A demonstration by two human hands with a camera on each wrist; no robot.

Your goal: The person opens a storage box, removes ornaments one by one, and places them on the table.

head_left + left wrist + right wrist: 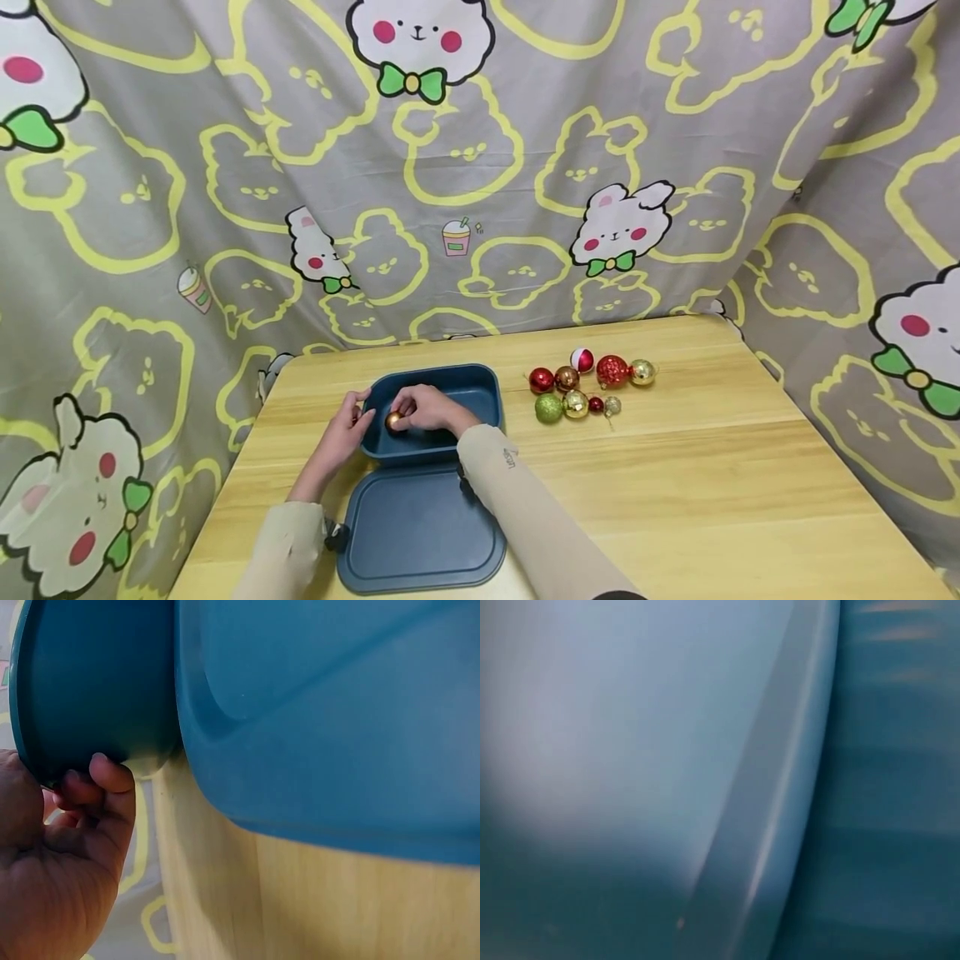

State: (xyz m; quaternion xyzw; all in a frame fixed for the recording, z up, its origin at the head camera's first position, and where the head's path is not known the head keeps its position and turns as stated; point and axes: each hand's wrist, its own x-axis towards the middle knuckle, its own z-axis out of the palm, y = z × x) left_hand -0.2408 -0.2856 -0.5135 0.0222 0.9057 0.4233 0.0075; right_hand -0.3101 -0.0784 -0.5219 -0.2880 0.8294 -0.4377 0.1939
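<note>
A blue rectangular box (480, 392) stands on the table with its inside facing up. My right hand (433, 408) reaches into its left part and holds a shiny copper-coloured Christmas ball (393, 422) by the fingertips, low inside the box. At the box's left end, my left hand (347, 427) grips the wall at the rim; the left wrist view shows its curled fingers (112, 776) against the outside of the box (97, 682). In the right wrist view neither the right hand nor the ball shows, only the blurred lid (645, 735) and box wall (900, 795).
The blue lid (423, 529) lies flat in front of the box, under the forearms. Right of the box several Christmas balls are grouped, among them a green one (548, 408), a red one (612, 372) and a gold one (642, 372). A patterned curtain (480, 167) surrounds the wooden table (675, 492).
</note>
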